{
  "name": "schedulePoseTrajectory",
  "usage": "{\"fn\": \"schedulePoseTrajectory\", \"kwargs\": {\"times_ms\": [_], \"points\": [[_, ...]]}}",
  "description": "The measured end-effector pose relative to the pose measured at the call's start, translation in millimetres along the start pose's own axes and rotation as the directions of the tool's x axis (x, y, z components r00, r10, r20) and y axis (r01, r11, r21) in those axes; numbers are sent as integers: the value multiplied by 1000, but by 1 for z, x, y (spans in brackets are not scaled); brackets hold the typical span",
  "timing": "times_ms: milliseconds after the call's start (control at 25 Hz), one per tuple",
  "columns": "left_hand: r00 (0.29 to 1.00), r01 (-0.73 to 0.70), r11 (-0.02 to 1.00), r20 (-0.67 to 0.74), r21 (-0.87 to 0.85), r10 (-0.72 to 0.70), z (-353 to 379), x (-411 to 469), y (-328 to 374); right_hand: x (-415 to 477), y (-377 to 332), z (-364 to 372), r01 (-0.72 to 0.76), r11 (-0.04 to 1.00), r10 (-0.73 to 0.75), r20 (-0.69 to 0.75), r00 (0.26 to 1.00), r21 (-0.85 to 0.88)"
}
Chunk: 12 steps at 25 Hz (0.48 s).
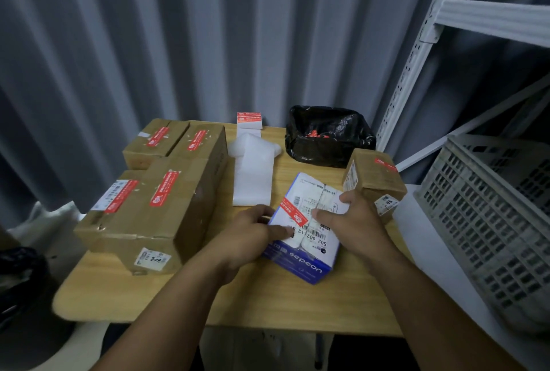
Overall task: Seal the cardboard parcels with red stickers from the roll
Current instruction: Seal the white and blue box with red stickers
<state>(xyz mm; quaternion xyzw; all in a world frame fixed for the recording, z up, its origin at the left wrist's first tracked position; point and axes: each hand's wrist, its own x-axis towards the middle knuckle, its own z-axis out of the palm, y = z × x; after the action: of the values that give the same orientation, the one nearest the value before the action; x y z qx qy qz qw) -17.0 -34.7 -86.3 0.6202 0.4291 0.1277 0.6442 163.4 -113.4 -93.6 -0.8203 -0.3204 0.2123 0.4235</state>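
A blue and white parcel point(306, 239) lies on the wooden table point(268, 302) in front of me, with a red sticker point(293, 212) across its top. My left hand point(253, 233) rests on the parcel's left edge, fingers pressing near the sticker. My right hand point(351, 221) presses on the parcel's right top, fingers spread. The sticker roll's white backing strip point(253, 174) trails back to a red sticker point(249, 119) at the table's far edge. Several brown cardboard parcels point(154, 209) with red stickers sit at the left, and a small one point(375, 183) at the right.
A black bag-lined bin point(327, 135) with red scraps stands at the back right of the table. A grey plastic crate point(491, 215) sits on a white surface to the right, under a white metal shelf frame point(431, 28). Grey curtains hang behind.
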Motion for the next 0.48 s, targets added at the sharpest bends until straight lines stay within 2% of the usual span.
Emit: {"fn": "schedulePoseTrajectory", "kwargs": {"times_ms": [120, 240, 360, 480], "points": [[997, -71, 996, -45, -57, 68, -2, 2, 4, -2, 1, 1, 12, 979, -5, -32, 999, 206], [987, -138, 989, -83, -44, 134, -9, 3, 7, -5, 1, 2, 8, 957, -9, 0, 1000, 290], [971, -195, 980, -135, 30, 198, -14, 1, 12, -4, -1, 3, 79, 988, -68, -86, 994, 133], [960, -220, 968, -148, 121, 237, -17, 0, 17, -11, -14, -1, 218, 976, -211, -195, 958, 18]]}}
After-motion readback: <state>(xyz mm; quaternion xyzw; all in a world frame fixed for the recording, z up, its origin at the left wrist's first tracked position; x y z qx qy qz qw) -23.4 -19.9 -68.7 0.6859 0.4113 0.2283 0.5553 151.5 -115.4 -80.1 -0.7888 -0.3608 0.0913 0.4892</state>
